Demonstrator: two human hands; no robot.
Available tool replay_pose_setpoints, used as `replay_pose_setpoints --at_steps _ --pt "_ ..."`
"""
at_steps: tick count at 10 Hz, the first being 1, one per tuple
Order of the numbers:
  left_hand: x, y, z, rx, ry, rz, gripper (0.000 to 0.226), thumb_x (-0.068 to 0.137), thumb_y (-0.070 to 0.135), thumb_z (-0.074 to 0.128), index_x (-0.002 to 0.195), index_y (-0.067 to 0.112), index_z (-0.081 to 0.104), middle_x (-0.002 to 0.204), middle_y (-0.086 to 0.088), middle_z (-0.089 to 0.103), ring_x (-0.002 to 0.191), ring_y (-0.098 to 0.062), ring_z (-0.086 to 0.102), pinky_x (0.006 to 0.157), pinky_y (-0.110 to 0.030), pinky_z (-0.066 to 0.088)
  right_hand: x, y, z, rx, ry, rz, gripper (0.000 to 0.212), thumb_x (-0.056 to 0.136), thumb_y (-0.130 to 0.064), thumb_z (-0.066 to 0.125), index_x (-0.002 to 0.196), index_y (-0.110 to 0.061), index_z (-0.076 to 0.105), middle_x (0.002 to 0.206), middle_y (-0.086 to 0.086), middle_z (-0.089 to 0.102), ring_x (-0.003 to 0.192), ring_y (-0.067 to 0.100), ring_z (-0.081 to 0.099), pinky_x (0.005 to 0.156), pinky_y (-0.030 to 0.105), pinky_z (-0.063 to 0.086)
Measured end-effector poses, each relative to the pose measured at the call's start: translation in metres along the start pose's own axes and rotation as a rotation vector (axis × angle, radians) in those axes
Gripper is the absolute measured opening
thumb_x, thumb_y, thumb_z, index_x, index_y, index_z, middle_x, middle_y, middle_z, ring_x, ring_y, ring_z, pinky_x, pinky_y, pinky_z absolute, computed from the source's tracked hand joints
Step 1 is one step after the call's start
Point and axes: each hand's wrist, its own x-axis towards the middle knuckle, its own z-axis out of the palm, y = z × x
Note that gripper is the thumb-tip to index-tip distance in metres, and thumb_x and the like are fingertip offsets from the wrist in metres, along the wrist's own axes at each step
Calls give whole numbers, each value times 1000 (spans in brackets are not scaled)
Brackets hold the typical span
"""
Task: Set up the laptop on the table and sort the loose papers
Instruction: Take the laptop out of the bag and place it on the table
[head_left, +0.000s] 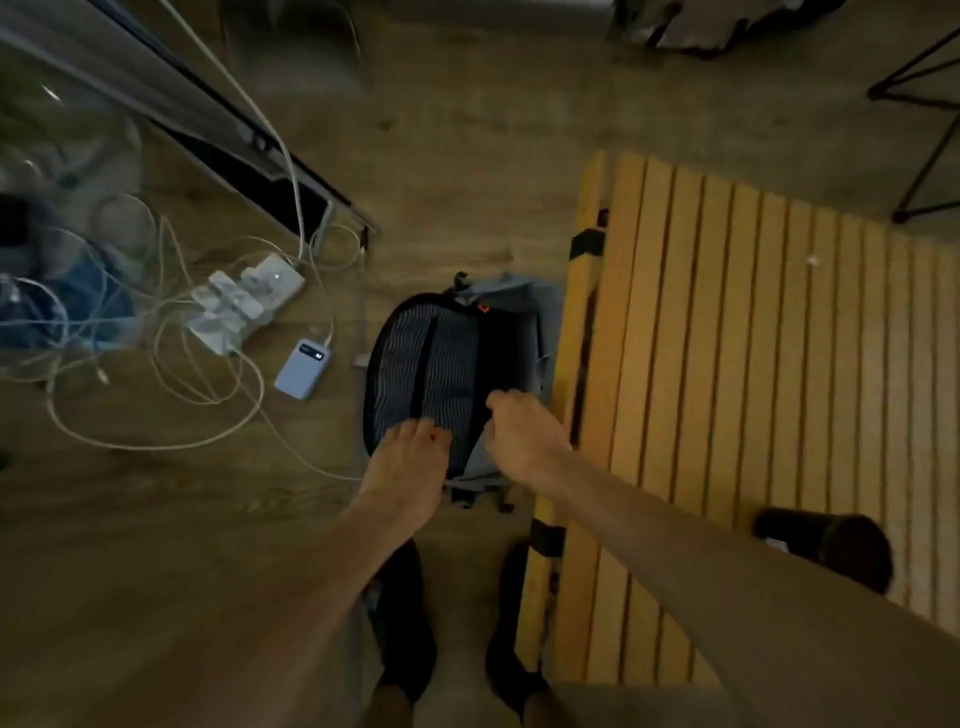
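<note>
On the wooden floor (467, 156), just beside the slatted yellow worktop (727, 389), a grey backpack (452, 374) lies with its striped back panel facing up. Both hands reach down to its near end. The left hand (410, 467) rests on the striped panel with its fingers (423, 431) spread slightly and lying fairly straight against the fabric. The right hand (524, 436) is at the backpack's edge nearest the worktop, its fingers (501, 402) curled downward at the dark rim of the bag; whether they actually pinch the fabric cannot be told through the blur. The backpack stretches away from the fingertips of both hands, its top with an orange tab (484, 307) at the far end. No laptop or papers can be made out.

Left of the left-hand fingers, well apart, a pale blue power bank (303, 368) lies on the floor, and beyond it a white power strip (244, 301) sits in a tangle of white cables (171, 364). On the worktop, to the right of the right forearm, a dark cylindrical object (826, 545) lies on its side.
</note>
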Motion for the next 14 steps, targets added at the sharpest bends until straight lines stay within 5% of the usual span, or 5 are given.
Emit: replay_pose_setpoints --at_steps 4,7,9,11,14 --pt "115 -17 43 426 -147 100 61 99 43 41 154 20 27 163 -14 10 150 -39 1 113 -71 -4 126 27 48 266 212 658 67 91 -31 62 142 3 36 139 20 49 122 36 54 94 40 49" --pt "64 -109 14 500 259 195 52 87 29 58 137 14 54 156 -19 34 148 -40 19 115 -68 6 134 31 50 352 25 699 54 99 -21 51 147 0 36 146 21 45 133 37 46 111 43 38" --pt "79 -154 -1 794 -9 373 77 102 16 39 155 19 -16 161 -13 -23 149 -36 -18 113 -60 -20 117 21 44 728 12 724 65 100 -14 48 153 1 14 156 23 30 143 38 31 121 46 20" --pt "73 -179 19 751 53 338 73 100 20 42 157 19 -4 163 -15 -13 150 -38 -13 117 -62 -10 130 28 62 769 -50 593 64 97 -10 56 151 -2 22 150 22 38 137 38 39 115 46 32" --pt "59 -119 20 -830 261 -581 50 86 27 67 127 1 54 117 -22 65 106 -40 63 85 -44 54 118 17 68 728 -242 458 76 93 -32 68 150 -2 29 148 14 44 134 31 46 112 36 40"
